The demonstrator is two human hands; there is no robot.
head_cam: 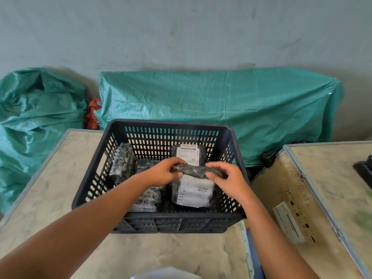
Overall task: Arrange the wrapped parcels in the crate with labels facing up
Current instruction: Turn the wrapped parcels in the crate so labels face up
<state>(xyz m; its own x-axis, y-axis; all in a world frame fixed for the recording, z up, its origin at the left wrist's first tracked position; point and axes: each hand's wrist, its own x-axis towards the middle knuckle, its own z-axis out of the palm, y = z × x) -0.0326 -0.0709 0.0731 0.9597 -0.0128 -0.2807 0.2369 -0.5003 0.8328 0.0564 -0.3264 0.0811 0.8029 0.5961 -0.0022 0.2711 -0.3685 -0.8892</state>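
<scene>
Tabletop (181, 252) carries the black slotted crate (231, 137), and every parcel sits inside that crate. Against its back wall one parcel (188, 156) shows its white label upward; along its left wall another (121, 164) leans with dark wrap outward. Above the crate's middle, the left hand (165, 174) and right hand (225, 179) each pinch one end of the held parcel (193, 186), its label facing the person. It looks light, soft and crinkly; the wrap is likely slick, so gripping the bunched ends seems surest while tipping the label upward.
</scene>
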